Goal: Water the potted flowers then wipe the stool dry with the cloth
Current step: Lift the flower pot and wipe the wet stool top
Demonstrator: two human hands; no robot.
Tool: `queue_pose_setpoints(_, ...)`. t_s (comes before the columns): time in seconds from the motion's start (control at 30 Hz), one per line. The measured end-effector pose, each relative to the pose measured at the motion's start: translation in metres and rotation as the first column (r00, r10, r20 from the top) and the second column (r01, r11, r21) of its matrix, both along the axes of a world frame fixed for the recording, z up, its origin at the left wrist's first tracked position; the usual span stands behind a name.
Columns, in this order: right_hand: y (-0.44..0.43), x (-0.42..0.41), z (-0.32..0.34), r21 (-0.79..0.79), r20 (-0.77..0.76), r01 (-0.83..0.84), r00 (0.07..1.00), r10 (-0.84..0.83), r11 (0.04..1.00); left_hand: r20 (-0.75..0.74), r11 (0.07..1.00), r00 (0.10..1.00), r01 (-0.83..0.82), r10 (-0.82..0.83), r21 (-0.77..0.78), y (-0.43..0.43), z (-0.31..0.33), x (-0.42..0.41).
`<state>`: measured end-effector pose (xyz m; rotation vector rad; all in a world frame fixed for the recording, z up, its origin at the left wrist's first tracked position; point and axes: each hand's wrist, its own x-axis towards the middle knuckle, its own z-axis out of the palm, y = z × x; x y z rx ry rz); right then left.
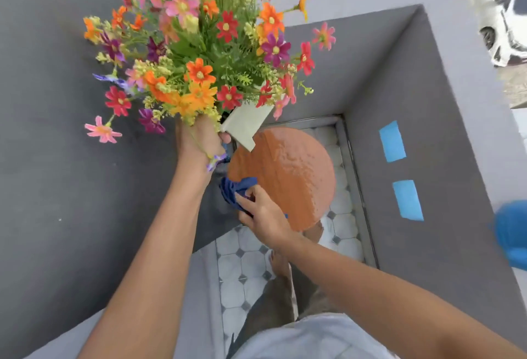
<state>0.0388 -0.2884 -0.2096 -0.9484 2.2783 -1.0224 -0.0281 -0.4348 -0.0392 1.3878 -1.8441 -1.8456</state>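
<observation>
My left hand grips the white pot of colourful flowers and holds it lifted and tilted above the far left edge of the round orange stool. The stool's top glistens with water. My right hand is closed on a blue cloth pressed at the stool's near left edge. The stool's legs are hidden beneath its seat.
Grey walls enclose the narrow corner on the left, far side and right; the right wall carries two blue tape patches. White tiled floor lies below. A blue object sits at the right edge. My foot stands near the stool.
</observation>
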Motion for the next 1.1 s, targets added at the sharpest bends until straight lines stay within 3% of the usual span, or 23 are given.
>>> queue_pose_setpoints(0.1, -0.009, -0.008, -0.034, 0.077, -0.131, -0.279, 0.949, 0.287, 0.957, -0.008, 1.000, 1.000, 0.001, -0.001, -0.018, -0.006, -0.016, -0.004)
queue_pose_setpoints(0.27, -0.013, -0.064, -0.062, 0.152, -0.314, -0.467, 0.813, 0.490, 0.871, 0.020, 0.999, 1.000, -0.020, 0.021, -0.043, -0.018, -0.032, -0.017)
queue_pose_setpoints(0.4, -0.013, -0.140, -0.070, 0.162, -0.386, -0.108, 0.908, 0.163, 0.981, 0.026, 0.997, 0.999, -0.040, 0.041, -0.062, -0.024, -0.043, -0.026)
queue_pose_setpoints(0.5, -0.010, -0.185, -0.071, 0.219, -0.377, 0.213, 0.919, -0.119, 0.952, -0.002, 0.997, 0.998, -0.064, 0.064, -0.051, -0.025, -0.044, -0.034)
queue_pose_setpoints(0.63, -0.016, -0.179, -0.070, 0.225, -0.388, 0.336, 0.892, -0.232, 0.915, -0.028, 0.997, 0.998, -0.063, 0.061, -0.050, -0.026, -0.040, -0.043)
queue_pose_setpoints(0.9, -0.051, -0.050, -0.074, 0.124, -0.298, 0.048, 0.955, -0.009, 0.991, -0.019, 0.995, 0.997, -0.079, 0.078, -0.067, -0.028, -0.044, -0.047)
queue_pose_setpoints(1.0, -0.049, -0.012, -0.079, 0.130, -0.363, -0.215, 0.898, 0.248, 0.968, -0.010, 0.995, 0.997, -0.077, 0.077, -0.056, -0.029, -0.045, -0.045)
queue_pose_setpoints(1.1, -0.033, -0.022, -0.085, 0.119, -0.428, -0.292, 0.847, 0.314, 0.949, -0.006, 0.996, 0.998, -0.061, 0.061, -0.061, -0.028, -0.046, -0.041)
